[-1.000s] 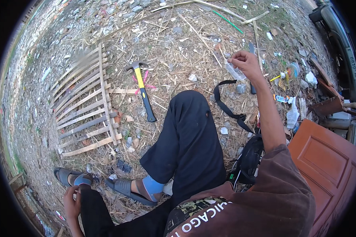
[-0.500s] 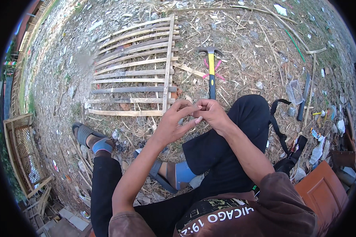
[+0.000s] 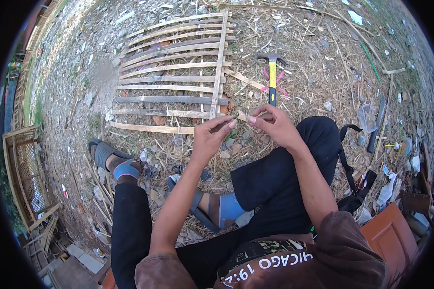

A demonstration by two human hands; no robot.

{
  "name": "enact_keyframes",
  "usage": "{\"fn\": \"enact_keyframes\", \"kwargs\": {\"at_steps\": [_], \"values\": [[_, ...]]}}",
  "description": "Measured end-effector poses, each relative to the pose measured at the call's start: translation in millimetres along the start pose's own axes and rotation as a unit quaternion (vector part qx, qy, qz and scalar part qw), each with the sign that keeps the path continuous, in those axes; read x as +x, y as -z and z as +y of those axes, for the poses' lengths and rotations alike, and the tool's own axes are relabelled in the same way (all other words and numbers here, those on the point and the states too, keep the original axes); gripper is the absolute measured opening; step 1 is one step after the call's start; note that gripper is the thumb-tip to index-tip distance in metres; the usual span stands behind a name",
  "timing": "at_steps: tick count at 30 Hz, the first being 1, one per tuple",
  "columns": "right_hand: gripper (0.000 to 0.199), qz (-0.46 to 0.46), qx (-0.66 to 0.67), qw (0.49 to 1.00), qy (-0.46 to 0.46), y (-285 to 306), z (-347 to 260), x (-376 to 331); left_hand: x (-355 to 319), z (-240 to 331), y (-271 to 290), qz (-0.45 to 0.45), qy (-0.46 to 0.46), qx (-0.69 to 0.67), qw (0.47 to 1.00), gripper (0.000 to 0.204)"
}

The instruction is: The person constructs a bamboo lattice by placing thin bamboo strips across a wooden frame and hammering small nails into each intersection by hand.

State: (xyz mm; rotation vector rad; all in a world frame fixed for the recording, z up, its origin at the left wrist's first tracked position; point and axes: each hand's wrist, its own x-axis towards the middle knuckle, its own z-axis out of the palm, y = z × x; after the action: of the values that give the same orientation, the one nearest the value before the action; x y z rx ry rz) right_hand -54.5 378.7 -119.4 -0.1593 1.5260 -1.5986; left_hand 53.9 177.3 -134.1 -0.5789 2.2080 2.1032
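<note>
My left hand (image 3: 211, 138) is raised over the ground, its thumb and fingertips pinched together. Whatever is in that pinch is too small to make out. Facing it a short gap away, my right hand (image 3: 276, 127) is also closed in a pinch. A small pale tan bit (image 3: 242, 116) shows at its fingertips; its kind is unclear. Just beyond my right hand lies a claw hammer (image 3: 273, 77) with a yellow and black handle. Left of it rests a slatted bamboo frame (image 3: 169, 79), its slats fixed to a crosspiece close to my left fingertips.
Pink string (image 3: 282, 91) lies by the hammer. To the right are a clear plastic container (image 3: 366, 118), a dark long blade (image 3: 377, 123) and a black strap (image 3: 347, 159). A lattice panel (image 3: 30, 178) stands at far left. Straw, chips and stones cover the ground.
My hands were together, fingertips touching; now they are apart, the right one shifted rightward and up. The view has shifted slightly, with the frame and hammer lying where they were.
</note>
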Motion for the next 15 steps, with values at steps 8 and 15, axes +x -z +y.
{"fn": "enact_keyframes", "kwargs": {"at_steps": [8, 15], "values": [[0.048, 0.324, -0.512, 0.794, 0.049, 5.0, 33.2, 21.9, 72.9, -13.4, 34.5, 0.207, -0.07, 0.045, 0.975, 0.033], [0.053, 0.344, -0.412, 0.844, -0.005, 11.9, 19.2, 23.7, 78.2, -27.4, 25.1, 0.192, -0.033, 0.09, 0.977, 0.029]]}}
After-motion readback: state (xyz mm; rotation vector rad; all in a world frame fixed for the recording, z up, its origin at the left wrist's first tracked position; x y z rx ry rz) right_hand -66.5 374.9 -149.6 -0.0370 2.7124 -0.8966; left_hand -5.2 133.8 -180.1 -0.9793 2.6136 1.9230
